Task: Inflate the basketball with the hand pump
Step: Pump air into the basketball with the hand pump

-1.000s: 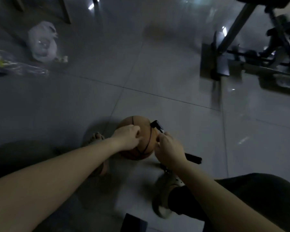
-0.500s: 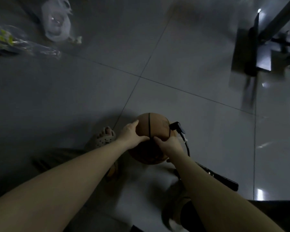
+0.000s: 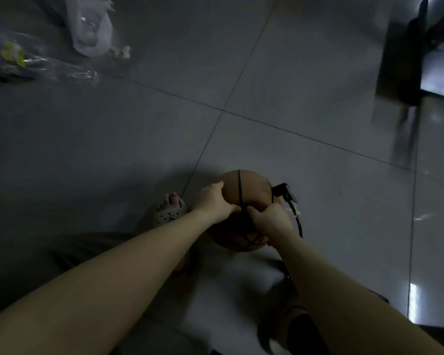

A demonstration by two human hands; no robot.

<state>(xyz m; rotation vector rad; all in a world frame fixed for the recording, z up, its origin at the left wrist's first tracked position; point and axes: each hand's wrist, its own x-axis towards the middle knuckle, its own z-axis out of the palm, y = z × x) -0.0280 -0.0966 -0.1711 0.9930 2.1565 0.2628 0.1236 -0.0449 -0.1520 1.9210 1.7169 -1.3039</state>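
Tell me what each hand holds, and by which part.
Both hold the basketball: the left hand grips its upper left side, the right hand its near right side, beside the pump hose.

Open floor (image 3: 267, 73) beyond basketball (image 3: 253, 190); foot (image 3: 170, 208) left; hose (image 3: 296, 219) right.

- basketball (image 3: 254, 190): brown, matt skin, black seams, under the left hand (image 3: 213, 203) and right hand (image 3: 269, 219).
- pump nozzle (image 3: 285, 193): black plastic, faint sheen, just right of the right hand.
- floor (image 3: 139, 139): smooth, glossy grey tiles.
- bag (image 3: 92, 29): thin, crinkled plastic, far up-left of the hands.
- sandal (image 3: 168, 213): pale, matt, perforated, beside the left hand.
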